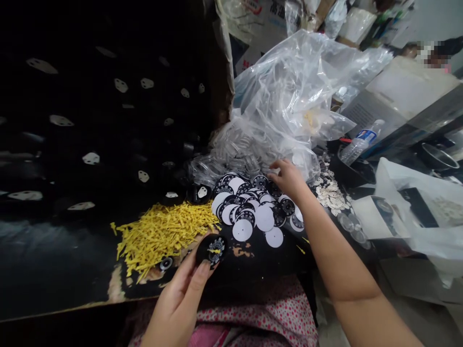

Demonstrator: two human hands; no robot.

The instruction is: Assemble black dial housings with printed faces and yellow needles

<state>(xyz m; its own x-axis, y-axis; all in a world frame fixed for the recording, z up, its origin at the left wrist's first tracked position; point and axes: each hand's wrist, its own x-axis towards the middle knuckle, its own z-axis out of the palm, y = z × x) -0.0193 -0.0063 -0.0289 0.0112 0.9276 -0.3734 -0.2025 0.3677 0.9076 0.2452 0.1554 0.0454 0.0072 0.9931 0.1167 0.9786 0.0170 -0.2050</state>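
Observation:
My left hand (183, 289) grips a round black dial gauge (220, 242) near the table's front edge, thumb on its rim. A yellow pointer (214, 251) lies across the white markings on its face. My right hand (289, 179) is stretched out over the far right side of a pile of dial discs (265, 218), some white side up, others showing black printed faces. Its thumb and forefinger are apart, with nothing visible between them, close to the clear plastic covers (240, 147). Loose yellow pointers (170, 231) form a heap left of the discs.
Black housings with white plates (91, 158) fill the dark left side. A clear plastic bag (285, 86) rises behind the covers. Small whitish metal parts (330, 190) lie to the right, near a plastic bottle (362, 142) and a white box (378, 217). A small round part (166, 263) rests by the pointers.

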